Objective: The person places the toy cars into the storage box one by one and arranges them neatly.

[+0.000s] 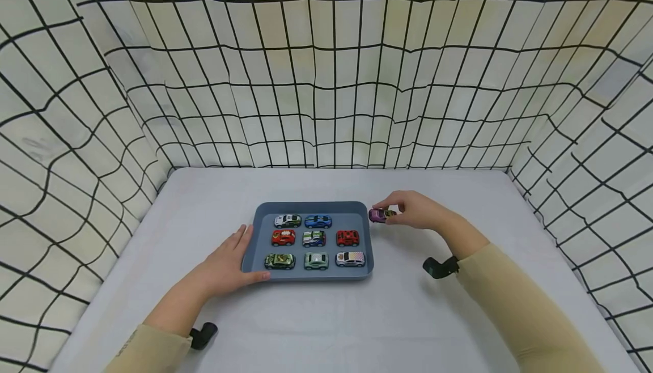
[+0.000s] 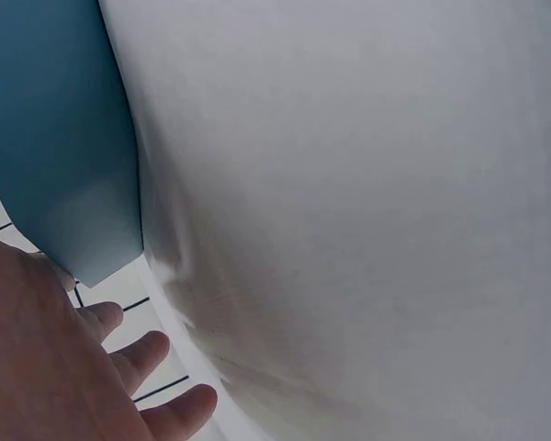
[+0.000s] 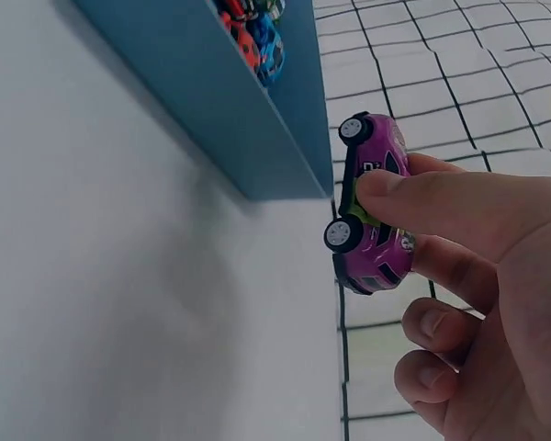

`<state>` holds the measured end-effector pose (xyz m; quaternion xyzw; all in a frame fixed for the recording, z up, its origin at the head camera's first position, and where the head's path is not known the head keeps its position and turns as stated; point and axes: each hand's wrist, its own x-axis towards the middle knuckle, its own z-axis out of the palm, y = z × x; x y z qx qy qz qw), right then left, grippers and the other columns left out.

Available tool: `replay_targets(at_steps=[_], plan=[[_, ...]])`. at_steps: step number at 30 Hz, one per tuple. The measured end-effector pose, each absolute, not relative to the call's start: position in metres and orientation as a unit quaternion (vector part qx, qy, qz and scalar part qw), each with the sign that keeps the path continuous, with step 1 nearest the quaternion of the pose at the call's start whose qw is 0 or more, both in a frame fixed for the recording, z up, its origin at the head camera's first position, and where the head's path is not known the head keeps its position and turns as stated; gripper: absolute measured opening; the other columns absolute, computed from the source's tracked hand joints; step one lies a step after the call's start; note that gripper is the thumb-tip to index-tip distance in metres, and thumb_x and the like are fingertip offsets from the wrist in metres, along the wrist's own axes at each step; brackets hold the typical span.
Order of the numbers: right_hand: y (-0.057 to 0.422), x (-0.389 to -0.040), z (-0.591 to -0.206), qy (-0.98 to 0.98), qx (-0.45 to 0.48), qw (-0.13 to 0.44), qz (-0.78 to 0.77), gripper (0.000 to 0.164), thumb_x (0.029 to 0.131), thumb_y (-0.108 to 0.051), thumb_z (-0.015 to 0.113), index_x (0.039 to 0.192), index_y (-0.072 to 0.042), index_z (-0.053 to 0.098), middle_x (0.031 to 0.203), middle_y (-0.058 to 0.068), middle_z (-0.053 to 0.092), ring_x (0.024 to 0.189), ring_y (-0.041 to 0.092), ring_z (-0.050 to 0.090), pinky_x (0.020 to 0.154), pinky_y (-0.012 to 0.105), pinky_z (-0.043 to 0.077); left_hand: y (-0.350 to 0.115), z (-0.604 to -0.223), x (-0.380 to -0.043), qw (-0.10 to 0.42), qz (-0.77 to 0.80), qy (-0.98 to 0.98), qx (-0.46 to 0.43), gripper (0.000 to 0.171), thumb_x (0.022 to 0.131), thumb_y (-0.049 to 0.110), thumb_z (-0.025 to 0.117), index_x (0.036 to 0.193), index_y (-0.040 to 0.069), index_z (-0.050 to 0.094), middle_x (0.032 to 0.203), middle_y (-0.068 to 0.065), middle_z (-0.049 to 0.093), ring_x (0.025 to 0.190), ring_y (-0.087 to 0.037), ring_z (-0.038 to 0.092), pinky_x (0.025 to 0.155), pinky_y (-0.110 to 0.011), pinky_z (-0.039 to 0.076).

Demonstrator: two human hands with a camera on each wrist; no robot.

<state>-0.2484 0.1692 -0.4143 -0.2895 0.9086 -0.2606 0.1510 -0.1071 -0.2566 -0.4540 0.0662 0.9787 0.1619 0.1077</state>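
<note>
Between thumb and fingers, my right hand (image 1: 419,210) pinches a purple toy car (image 3: 379,197), just off the right edge of a blue-grey tray (image 1: 311,276). The right wrist view shows the car's wheels and side, with the thumb across it. My left hand (image 1: 224,262) rests at the tray's left edge, fingers straight and the thumb along the front left corner. Several toy cars stand in rows in the tray, among them a blue car (image 1: 318,221), a red car (image 1: 348,238) and a camouflage car (image 1: 279,261). At the back right, the tray's bare floor shows.
A white cloth covers the table (image 1: 326,327). White sheets with a black grid (image 1: 326,78) rise behind it and on both sides. Small black devices are strapped to the left wrist (image 1: 204,336) and the right wrist (image 1: 441,267).
</note>
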Motion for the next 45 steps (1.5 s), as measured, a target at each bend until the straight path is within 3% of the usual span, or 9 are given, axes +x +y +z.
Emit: replay_targets(at_steps=[7,24,45], plan=[[0.131,-0.256,-0.416,0.903,-0.307,0.154,-0.257,0.038,0.092,-0.02,0.073,0.129,-0.027,0.069,0.121,-0.006,0.065,0.107,0.016,0.057,0.094,0.039,0.05,-0.256,-0.456,-0.108,0.107,0.164,0.979,0.063,0.126,0.075,0.077,0.065,0.158,0.0,0.008,0.162,-0.027,0.011,0.145,-0.05,0.018,0.112,-0.065,0.025],[0.087,-0.264,-0.421,0.916,-0.312,0.169,-0.186,0.039,0.092,-0.02,0.072,0.131,-0.024,0.067,0.13,0.002,0.063,0.122,0.021,0.057,0.104,0.043,0.046,-0.253,-0.452,-0.11,0.109,0.163,0.979,0.063,0.127,0.075,0.078,0.065,0.158,0.0,0.009,0.162,-0.026,0.011,0.145,-0.049,0.018,0.112,-0.064,0.025],[0.065,-0.257,-0.435,0.941,-0.303,0.144,-0.046,0.038,0.091,-0.026,0.074,0.129,-0.027,0.069,0.128,0.0,0.066,0.117,0.018,0.06,0.096,0.04,0.05,-0.259,-0.457,-0.109,0.113,0.167,0.978,0.058,0.126,0.075,0.076,0.067,0.158,0.0,0.01,0.162,-0.026,0.011,0.145,-0.05,0.019,0.111,-0.065,0.027]])
